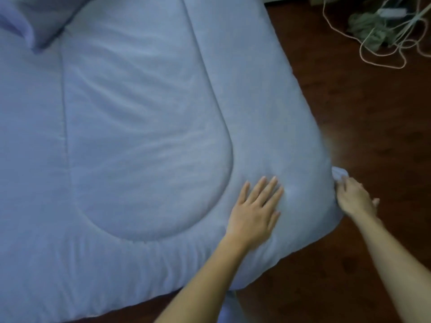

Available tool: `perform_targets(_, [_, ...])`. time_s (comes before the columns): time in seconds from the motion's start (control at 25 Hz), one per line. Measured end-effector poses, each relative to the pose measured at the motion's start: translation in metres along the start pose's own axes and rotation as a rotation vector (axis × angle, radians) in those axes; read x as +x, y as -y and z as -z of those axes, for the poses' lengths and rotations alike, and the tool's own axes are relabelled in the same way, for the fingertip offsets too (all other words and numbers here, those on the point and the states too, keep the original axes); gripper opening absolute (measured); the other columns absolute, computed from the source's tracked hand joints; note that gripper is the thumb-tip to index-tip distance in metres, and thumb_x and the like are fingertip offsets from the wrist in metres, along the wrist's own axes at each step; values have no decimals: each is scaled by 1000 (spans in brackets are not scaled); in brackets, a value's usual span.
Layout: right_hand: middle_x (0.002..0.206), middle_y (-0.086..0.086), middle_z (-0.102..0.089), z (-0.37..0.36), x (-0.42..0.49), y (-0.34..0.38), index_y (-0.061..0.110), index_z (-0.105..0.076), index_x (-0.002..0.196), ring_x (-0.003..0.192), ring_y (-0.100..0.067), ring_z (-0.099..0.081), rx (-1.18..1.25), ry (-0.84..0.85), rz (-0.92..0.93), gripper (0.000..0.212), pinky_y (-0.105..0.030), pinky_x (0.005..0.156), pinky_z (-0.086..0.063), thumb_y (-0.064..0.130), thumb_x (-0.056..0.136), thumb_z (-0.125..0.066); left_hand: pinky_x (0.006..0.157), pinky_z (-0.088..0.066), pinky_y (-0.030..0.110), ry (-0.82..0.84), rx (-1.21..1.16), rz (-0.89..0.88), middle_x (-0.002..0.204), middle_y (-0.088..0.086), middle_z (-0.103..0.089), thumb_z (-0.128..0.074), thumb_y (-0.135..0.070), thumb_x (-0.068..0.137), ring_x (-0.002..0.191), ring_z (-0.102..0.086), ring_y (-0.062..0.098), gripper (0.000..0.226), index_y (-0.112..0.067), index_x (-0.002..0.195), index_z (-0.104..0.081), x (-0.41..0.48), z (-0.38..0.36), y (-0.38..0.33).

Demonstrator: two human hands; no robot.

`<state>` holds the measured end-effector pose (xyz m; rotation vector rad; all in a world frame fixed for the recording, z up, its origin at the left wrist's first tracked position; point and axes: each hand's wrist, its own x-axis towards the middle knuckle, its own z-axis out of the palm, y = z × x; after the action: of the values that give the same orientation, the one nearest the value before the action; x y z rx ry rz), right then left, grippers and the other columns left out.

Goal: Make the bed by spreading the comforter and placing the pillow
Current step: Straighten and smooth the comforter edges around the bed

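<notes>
comforter (140, 113) spread flat over the bed, long axis running away from the person, near right corner hanging over the floor (373, 136). pillow (35, 19) at far top left, well apart from both hands. left hand (256, 206) flat, fingers straight, pressing comforter by that corner. right hand (354, 199) pinches the right edge, nearer for the next tug, likely outward. no writing readable.

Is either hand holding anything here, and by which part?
The right hand grips the comforter at its side edge near the corner; the left hand only rests flat on top.
</notes>
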<state>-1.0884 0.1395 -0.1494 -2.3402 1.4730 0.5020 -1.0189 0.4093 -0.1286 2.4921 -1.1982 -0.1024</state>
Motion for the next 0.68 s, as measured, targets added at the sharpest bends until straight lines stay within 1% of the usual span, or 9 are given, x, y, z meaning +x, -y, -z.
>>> perform_targets(0.04, [152, -9, -35, -5, -10, 8, 16, -39, 142, 141, -32, -28, 104, -157, 56, 46, -60, 113, -17, 33, 99, -30, 110, -32, 49, 7, 86, 7, 149, -2, -41, -31, -39, 98, 139, -36, 18, 46, -26, 140, -44, -20, -7, 8])
perform_targets(0.12, [146, -15, -43, -15, -45, 53, 8, -47, 135, 138, -33, -33, 287, -389, 336, 45, -54, 112, -24, 26, 94, -39, 113, -26, 46, -32, 156, 150, 150, -2, -39, -41, -37, 94, 139, -34, 18, 49, -31, 142, -40, -64, -8, 38])
perform_targets(0.24, [148, -11, -42, -57, -119, 110, 15, -43, 139, 139, -28, -30, 172, -375, 927, 52, -50, 111, -17, 32, 89, -43, 113, -22, 47, -65, 316, 401, 152, 3, -33, -27, -39, 96, 140, -31, 22, 50, -26, 144, -35, -138, 16, 89])
perform_targets(0.32, [152, -1, -33, -75, -144, 108, 29, -35, 143, 140, -24, -26, -61, -326, 1128, 54, -53, 111, -14, 39, 90, -41, 113, -19, 47, 9, 317, 570, 155, 6, -28, -22, -41, 96, 142, -27, 25, 54, -22, 147, -30, -178, 35, 116])
perform_targets(0.4, [156, 3, -22, -64, -140, 78, 37, -26, 146, 143, -24, -21, -112, -308, 983, 55, -56, 112, -12, 48, 93, -36, 114, -12, 50, 24, 242, 880, 158, 6, -19, -25, -43, 97, 144, -19, 26, 57, -22, 150, -20, -203, 57, 130])
perform_targets(0.44, [159, 3, -14, -61, -123, 51, 40, -18, 148, 146, -24, -15, -105, -265, 783, 56, -57, 113, -10, 51, 95, -32, 114, -10, 54, 23, 191, 1095, 159, 7, -13, -27, -44, 98, 146, -13, 28, 60, -21, 151, -15, -211, 67, 134])
perform_targets(0.52, [161, -1, -4, -42, -89, -1, 37, -9, 150, 148, -28, -4, -94, -13, 296, 63, -61, 112, -5, 63, 92, -17, 114, -9, 57, 101, 40, 1415, 160, 12, -4, -30, -46, 97, 146, -8, 33, 66, -14, 151, -10, -221, 93, 131])
perform_targets(0.6, [159, -11, -17, -7, -81, -36, 24, -22, 150, 146, -34, -13, -58, 184, 136, 78, -57, 116, -12, 69, 87, -14, 116, -18, 47, 355, -131, 1379, 158, 15, -11, -39, -41, 97, 144, -18, 33, 67, -9, 150, -15, -221, 116, 114])
perform_targets(0.68, [146, -19, -41, 28, -109, -39, 6, -40, 142, 135, -35, -38, 242, 225, 308, 56, -34, 110, -32, 40, 97, -41, 105, -33, 35, 747, -322, 1135, 149, 9, -37, -39, -42, 97, 134, -40, 24, 55, -9, 141, -37, -203, 146, 74])
